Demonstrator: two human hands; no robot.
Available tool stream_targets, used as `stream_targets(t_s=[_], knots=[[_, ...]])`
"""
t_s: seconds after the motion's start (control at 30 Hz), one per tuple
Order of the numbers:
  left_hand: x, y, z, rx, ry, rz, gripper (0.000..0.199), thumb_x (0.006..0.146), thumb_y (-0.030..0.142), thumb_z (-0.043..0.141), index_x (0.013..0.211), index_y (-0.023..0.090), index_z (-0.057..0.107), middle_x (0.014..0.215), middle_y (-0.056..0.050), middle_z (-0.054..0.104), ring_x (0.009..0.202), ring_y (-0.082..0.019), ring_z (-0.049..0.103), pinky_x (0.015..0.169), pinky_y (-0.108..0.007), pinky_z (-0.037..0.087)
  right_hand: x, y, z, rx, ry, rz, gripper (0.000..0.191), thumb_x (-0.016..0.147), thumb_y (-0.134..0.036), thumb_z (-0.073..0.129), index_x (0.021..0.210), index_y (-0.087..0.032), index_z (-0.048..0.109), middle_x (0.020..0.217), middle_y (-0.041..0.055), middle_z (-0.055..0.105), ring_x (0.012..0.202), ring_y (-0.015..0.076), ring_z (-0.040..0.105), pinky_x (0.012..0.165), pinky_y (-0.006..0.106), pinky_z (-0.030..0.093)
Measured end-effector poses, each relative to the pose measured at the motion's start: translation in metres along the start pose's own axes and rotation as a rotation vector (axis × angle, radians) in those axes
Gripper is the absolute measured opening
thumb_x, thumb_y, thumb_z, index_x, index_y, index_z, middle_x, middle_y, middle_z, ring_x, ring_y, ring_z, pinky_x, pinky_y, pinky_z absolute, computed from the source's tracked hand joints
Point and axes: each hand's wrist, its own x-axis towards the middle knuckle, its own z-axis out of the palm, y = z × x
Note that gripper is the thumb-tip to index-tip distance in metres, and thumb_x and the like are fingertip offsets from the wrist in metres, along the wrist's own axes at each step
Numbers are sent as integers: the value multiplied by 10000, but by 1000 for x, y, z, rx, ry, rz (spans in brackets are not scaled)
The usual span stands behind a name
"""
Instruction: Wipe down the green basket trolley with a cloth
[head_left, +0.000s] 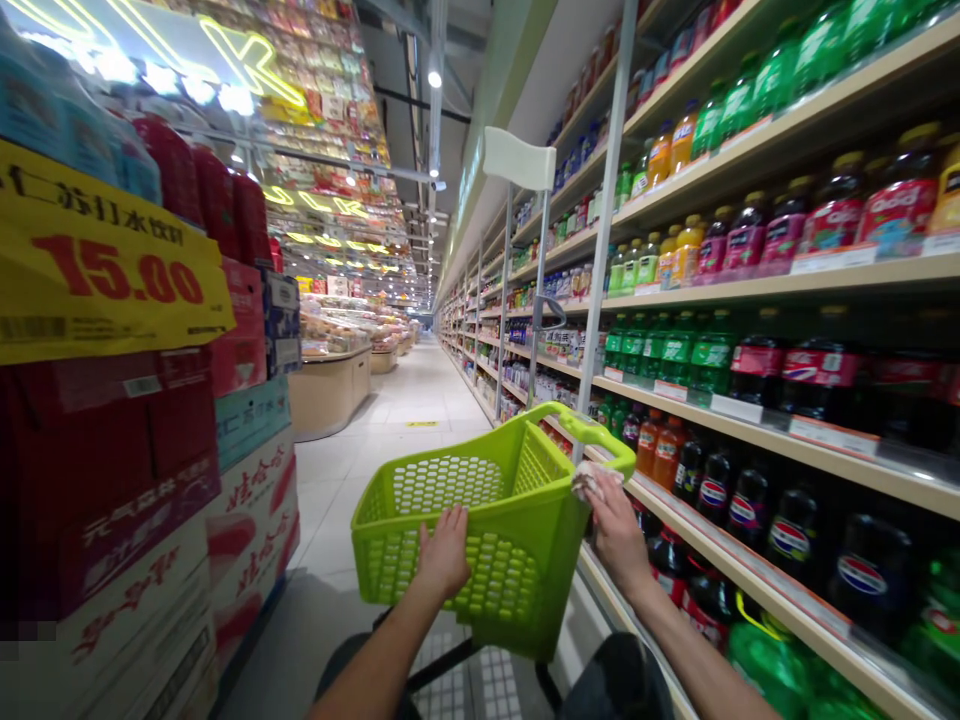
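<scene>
A lime-green plastic shopping cart [517,570] with honeycomb holes in its sides stands right in front of me. My left hand [444,558] rests on the near side wall, its fingers reaching over the top rim; whether they grip the rim is partly hidden. At the handle end, my right hand [613,515] presses a crumpled whitish cloth or tissue [589,480] against the cart's corner just below the green handle [592,432]. The visible part of the basket's inside shows bare green walls.
Shelves of soda bottles [697,350] run along the right, close to the cart. Stacked drink cartons [112,480] with a yellow price sign [112,255] stand on the left. A tiled aisle [427,385] stretches ahead past wooden display bins [330,392].
</scene>
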Motion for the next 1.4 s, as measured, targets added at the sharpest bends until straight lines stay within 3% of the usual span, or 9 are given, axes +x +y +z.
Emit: stream_targets(t_s=[0.17,0.23,0.43,0.67,0.87,0.93,1.1,1.3,1.4], knots=[[1,4,1,-15,-16,-4,850,582,69,475,1378,181,200,1475,-46,138,1349,-230,141,1049,-551,192,-56,-3,19,26,-145,-201,440,827,-68,348,1171,-245,558,1172,42,598,1136,163,506,885,326,489],[2,4,2,-16,-23,0,856,579,63,473,1380,187,196,1476,-44,134,1350,-231,136,1046,-555,196,-62,-2,19,29,-188,-192,438,824,-85,363,1185,-254,546,1211,41,569,1149,174,495,888,337,486],[1,5,0,-14,-26,-16,848,590,61,461,1383,177,185,1477,-49,124,1352,-246,118,1036,-577,200,10,14,7,-5,39,82,432,813,-69,337,1167,-167,565,1352,97,417,1277,239,321,1023,486,332],[1,3,3,5,-21,-16,876,569,59,454,1389,182,171,1478,-36,115,1353,-251,97,1050,-563,180,-34,3,13,62,-95,-85,506,772,-9,312,1154,-213,574,1240,68,541,1210,190,426,948,409,439],[-2,5,2,10,-1,-2,842,590,65,451,1384,170,189,1475,-51,125,1351,-232,128,1056,-544,173,45,20,-4,-36,7,98,408,783,-66,353,1075,-168,619,1273,102,504,1241,243,375,1008,492,336],[-3,5,3,12,2,-5,845,588,62,451,1384,176,190,1475,-52,137,1351,-230,131,1056,-534,180,53,4,10,-60,-67,59,413,768,-36,363,1044,-180,634,1218,103,553,1203,241,425,981,474,366],[-2,0,7,25,18,26,847,575,92,458,1379,194,211,1471,-51,166,1347,-238,147,1061,-531,166,32,-50,49,14,-242,-275,416,774,-19,393,1031,-238,635,1200,38,577,1154,211,480,919,406,431],[-2,-1,12,-4,46,42,839,573,107,461,1374,189,225,1470,-48,177,1346,-220,156,1064,-531,153,60,9,12,-104,-186,-49,396,743,-11,398,979,-197,655,1175,84,587,1159,265,466,938,473,395],[-4,0,12,-3,40,30,837,581,112,462,1377,169,210,1472,-46,162,1347,-212,149,1063,-532,153,58,4,13,-120,-176,-31,397,744,-10,395,992,-183,652,1186,100,577,1164,261,461,944,463,391]])
